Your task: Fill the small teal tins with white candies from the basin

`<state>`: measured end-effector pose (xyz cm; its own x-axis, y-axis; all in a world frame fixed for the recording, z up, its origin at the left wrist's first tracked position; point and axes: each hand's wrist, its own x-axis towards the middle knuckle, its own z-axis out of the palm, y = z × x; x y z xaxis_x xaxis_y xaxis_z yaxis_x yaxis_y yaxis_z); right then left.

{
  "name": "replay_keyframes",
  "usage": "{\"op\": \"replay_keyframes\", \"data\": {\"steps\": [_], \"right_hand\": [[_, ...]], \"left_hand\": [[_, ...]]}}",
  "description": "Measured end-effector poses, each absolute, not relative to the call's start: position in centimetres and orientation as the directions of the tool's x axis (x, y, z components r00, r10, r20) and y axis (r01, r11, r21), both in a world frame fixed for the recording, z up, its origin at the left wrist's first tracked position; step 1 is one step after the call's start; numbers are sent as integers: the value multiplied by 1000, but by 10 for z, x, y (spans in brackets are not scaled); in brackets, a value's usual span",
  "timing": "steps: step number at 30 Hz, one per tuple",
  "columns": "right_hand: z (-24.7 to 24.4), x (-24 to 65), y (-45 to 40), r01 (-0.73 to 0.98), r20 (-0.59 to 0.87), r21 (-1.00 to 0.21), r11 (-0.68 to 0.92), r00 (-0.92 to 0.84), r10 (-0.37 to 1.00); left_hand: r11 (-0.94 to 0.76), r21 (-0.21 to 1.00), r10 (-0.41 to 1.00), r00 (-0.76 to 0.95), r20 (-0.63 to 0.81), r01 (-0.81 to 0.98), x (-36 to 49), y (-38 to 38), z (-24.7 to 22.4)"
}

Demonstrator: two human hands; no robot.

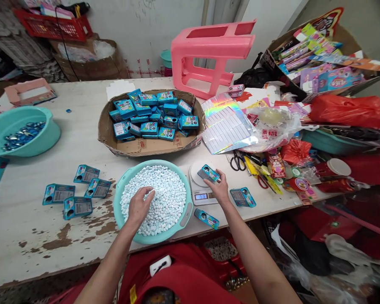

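My left hand (141,207) is over a turquoise basin (118,228) full of small white and pale-blue candies (164,211). Its fingertips are pinched together, and what they hold, if anything, is too small to make out. My right hand (220,188) grips a small blue candy box (208,173) over the round plate of a white digital scale (196,188), whose display is lit. I cannot tell whether the box rests on the plate. Another blue box (207,219) lies in front of the scale, and one more (243,197) is to its right.
Several blue boxes (77,207) stand left of the basin. Behind it, a cardboard tray (123,147) holds many more. A second turquoise basin (47,135) contains shiny blue wrapped pieces. Scissors (237,161), a pink stool (213,42), label sheets (226,126) and plastic bags crowd the right side.
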<state>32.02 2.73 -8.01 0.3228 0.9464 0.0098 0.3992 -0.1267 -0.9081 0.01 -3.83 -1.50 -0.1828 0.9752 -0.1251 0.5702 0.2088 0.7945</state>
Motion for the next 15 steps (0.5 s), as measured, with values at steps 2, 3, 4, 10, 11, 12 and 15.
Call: {"op": "replay_keyframes", "data": {"steps": [2,3,4,10,11,12,15], "right_hand": [[-81,320,29,406,15,-906,-125,326,945],[-81,320,29,407,17,-905,-124,325,945],[-81,320,30,408,17,-904,-124,324,946],[-52,316,19,403,22,-908,-118,327,945],[-44,314,15,401,25,-910,-109,316,948],[-35,311,10,400,29,-912,-97,299,954],[-10,298,-5,399,32,-915,-66,235,971]], "left_hand": [[152,673,985,-54,-165,723,2,-37,-18],[120,601,979,8,-206,790,4,-36,-19],[92,539,966,55,-251,837,5,-35,-21],[129,510,930,74,-360,850,-2,-32,-26],[132,534,928,86,-363,835,-3,-33,-25],[120,558,925,112,-364,821,-4,-34,-25],[58,605,916,199,-349,794,-5,-37,-21]]}}
